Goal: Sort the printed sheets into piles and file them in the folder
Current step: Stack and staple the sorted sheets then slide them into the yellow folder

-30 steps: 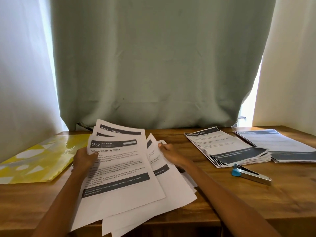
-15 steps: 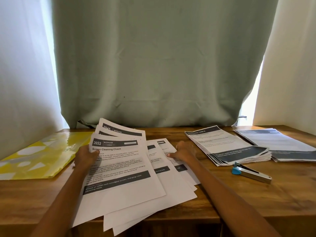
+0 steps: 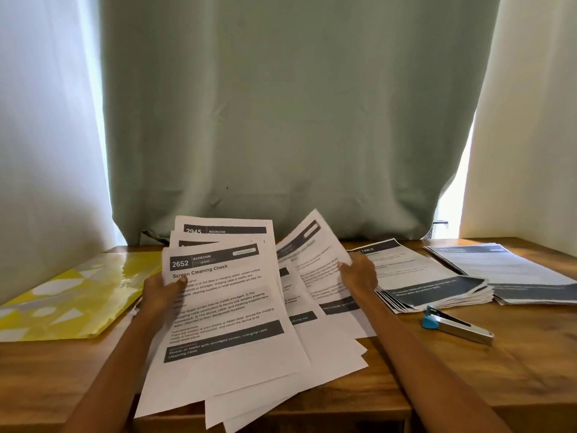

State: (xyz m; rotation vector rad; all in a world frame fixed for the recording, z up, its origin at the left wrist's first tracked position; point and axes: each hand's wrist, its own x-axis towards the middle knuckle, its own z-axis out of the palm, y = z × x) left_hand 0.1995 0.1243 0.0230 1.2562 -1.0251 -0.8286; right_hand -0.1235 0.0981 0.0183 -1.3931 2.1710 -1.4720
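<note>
— Two hands are busy with paper, yes? What does each one hold?

— The left hand (image 3: 162, 287) grips a fanned bundle of printed sheets (image 3: 224, 307) at its left edge, thumb on the front page, which reads "2652 BEDROOM, Screen Cleaning Check". The right hand (image 3: 359, 273) pinches one single sheet (image 3: 312, 260) by its right edge and lifts it, so it stands tilted beside the bundle.

— And where do these sheets lie?

— Their lower ends rest on the wooden table (image 3: 468, 370), some hanging over the near edge. More loose sheets lie flat under them.

— Are any piles ready?

— To the right, one thick pile (image 3: 421, 276) with a dark header, and just beside it, further right, a second pile (image 3: 505, 270). They touch or overlap a little; I cannot tell which.

— The folder?

— A yellow folder (image 3: 71, 298) with white shapes lies closed on the left side of the table, near the left hand.

— Anything else?

— A small stapler (image 3: 456, 328) with a blue end, in front of the thick pile. Behind the table hangs a green curtain (image 3: 281, 120)
</note>
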